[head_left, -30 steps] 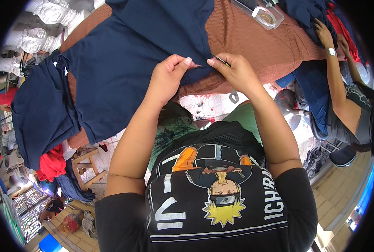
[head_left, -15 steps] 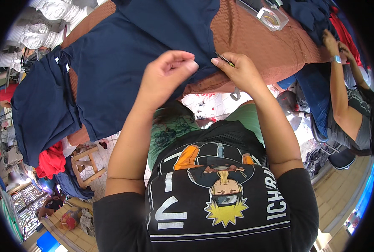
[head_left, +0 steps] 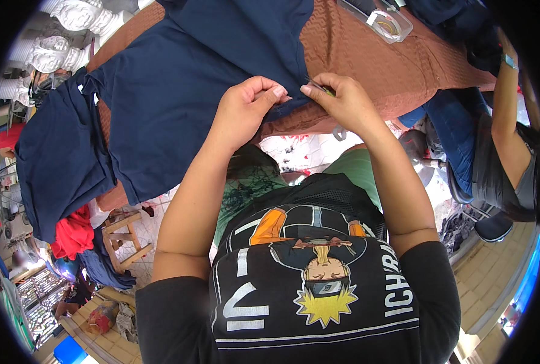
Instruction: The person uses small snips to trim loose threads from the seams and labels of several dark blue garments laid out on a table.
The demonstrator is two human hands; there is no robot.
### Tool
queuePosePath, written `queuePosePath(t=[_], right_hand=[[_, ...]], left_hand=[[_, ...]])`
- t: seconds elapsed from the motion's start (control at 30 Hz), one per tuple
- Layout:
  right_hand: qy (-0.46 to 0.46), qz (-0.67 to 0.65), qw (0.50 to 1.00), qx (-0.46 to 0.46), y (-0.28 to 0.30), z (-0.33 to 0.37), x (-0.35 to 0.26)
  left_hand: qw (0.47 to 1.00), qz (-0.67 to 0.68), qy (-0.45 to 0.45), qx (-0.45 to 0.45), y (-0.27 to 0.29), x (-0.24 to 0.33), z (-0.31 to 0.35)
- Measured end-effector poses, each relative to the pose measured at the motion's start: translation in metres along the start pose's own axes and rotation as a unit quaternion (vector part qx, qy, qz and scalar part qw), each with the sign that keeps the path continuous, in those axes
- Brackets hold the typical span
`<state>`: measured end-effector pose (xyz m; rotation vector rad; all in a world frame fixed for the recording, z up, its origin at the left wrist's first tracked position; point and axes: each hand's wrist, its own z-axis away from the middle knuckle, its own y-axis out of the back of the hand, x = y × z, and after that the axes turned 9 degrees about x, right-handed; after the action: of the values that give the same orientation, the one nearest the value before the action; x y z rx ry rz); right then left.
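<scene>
A large navy blue garment point(head_left: 179, 91) lies spread over a brown cloth-covered surface, its near edge hanging down in front of me. My left hand point(head_left: 249, 109) is over the garment's near edge with thumb and fingertips pinched together; whatever lies between them is too small to make out. Close to its right, my right hand point(head_left: 343, 100) is closed on small thread snips point(head_left: 327, 91). Their thin dark tip points up and left towards the cloth, and a bit of yellow-green shows between my fingers.
The brown cover point(head_left: 367, 73) runs off to the right, carrying a clear plastic box point(head_left: 391, 25). A co-worker's arm point(head_left: 505, 91) reaches over dark cloth at the far right. White ornate balusters point(head_left: 51, 53) stand at the far left, above a wooden stool point(head_left: 124, 239) and red cloth point(head_left: 74, 232).
My left hand has come down and right onto the garment's edge, nearer the right hand. The right hand has turned slightly, still holding the snips. The co-worker's arms have shifted right.
</scene>
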<state>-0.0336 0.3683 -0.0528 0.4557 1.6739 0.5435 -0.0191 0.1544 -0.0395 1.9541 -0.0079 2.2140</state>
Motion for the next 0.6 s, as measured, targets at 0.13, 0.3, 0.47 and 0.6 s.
queuePosePath(t=[0.13,0.3,0.47,0.6], right_hand=[[0.123,0.020,0.988,0.086,0.007,0.011,-0.014],[0.169,-0.006,0.986,0.000,0.022,0.020,-0.030],[0.191,0.034,0.981,-0.004,0.019,0.020,-0.029],[0.203,0.041,0.978,-0.003,0.017,0.019,-0.026]], left_hand=[[0.999,0.030,0.018,0.003,-0.001,0.000,-0.002],[0.999,0.024,0.037,-0.028,0.001,0.007,-0.003],[0.999,0.023,0.029,-0.028,0.000,0.003,-0.004],[0.999,0.019,0.037,-0.025,0.000,0.005,-0.002]])
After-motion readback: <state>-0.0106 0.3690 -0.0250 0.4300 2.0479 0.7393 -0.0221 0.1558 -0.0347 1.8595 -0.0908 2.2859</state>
